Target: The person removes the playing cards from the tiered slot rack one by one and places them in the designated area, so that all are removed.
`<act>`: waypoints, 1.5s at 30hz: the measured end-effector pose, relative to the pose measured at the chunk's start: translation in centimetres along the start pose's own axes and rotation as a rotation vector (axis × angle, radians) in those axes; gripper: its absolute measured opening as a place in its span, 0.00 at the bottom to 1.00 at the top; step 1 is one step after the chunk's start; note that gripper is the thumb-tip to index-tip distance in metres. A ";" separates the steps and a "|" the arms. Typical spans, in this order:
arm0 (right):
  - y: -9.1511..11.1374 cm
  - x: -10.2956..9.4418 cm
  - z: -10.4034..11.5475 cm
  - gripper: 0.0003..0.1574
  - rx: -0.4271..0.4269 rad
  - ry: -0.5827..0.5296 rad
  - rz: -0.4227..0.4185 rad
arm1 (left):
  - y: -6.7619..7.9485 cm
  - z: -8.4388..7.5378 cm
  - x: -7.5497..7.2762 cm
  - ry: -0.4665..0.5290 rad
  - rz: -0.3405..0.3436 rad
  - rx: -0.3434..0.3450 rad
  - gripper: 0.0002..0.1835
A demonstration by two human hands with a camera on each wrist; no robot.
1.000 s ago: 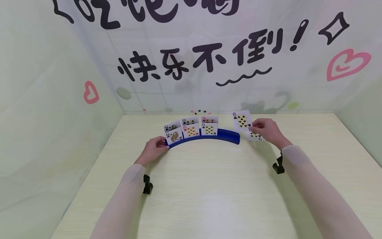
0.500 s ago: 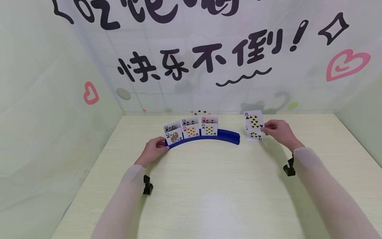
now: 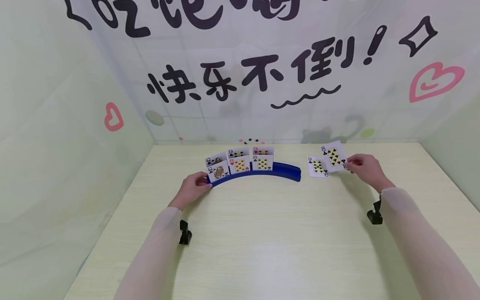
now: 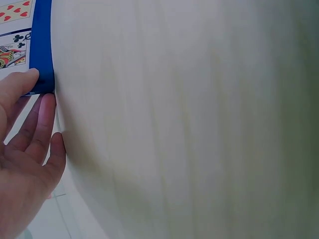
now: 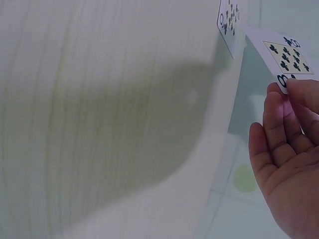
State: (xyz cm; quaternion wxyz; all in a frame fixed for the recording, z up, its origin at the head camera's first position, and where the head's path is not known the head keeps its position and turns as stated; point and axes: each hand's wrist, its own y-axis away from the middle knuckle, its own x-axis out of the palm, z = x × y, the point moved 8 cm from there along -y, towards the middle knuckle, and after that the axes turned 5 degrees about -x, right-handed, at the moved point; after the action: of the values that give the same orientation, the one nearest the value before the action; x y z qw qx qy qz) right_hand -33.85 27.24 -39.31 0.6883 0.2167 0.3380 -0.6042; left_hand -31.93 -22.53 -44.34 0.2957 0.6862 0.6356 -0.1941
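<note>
A curved blue playing card holder (image 3: 286, 170) stands on the table with playing cards upright in two rows, a queen of clubs (image 3: 218, 171), an eight of hearts (image 3: 239, 164) and an eight of spades (image 3: 262, 163) in front. At its left end my left hand (image 3: 191, 189) pinches the holder, the thumb on its front face in the left wrist view. My right hand (image 3: 366, 168) holds an eight of clubs (image 3: 333, 156) by its lower right corner, raised off the table. Just left of that card, a nine of clubs (image 3: 318, 167) lies or leans at the table's back.
A pale wooden table (image 3: 262, 237) stretches out in front of me. Behind it rises a printed cloth backdrop (image 3: 232, 121) with dark lettering, and cloth walls close off both sides.
My right hand has carried the eight of clubs to the right, from beside the holder to past the nine of clubs, which is now uncovered. The left hand has stayed in place.
</note>
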 end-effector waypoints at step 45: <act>0.7 1.3 -5.0 0.21 0.272 0.058 -0.031 | -0.2 0.1 0.2 -0.012 0.001 -0.002 0.21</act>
State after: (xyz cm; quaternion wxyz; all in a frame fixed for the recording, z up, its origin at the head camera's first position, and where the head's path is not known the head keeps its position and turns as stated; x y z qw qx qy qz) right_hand -34.11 30.06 -43.72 0.6330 0.3201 0.2761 -0.6486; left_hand -32.11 -22.49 -44.58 0.3005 0.6851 0.6335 -0.1973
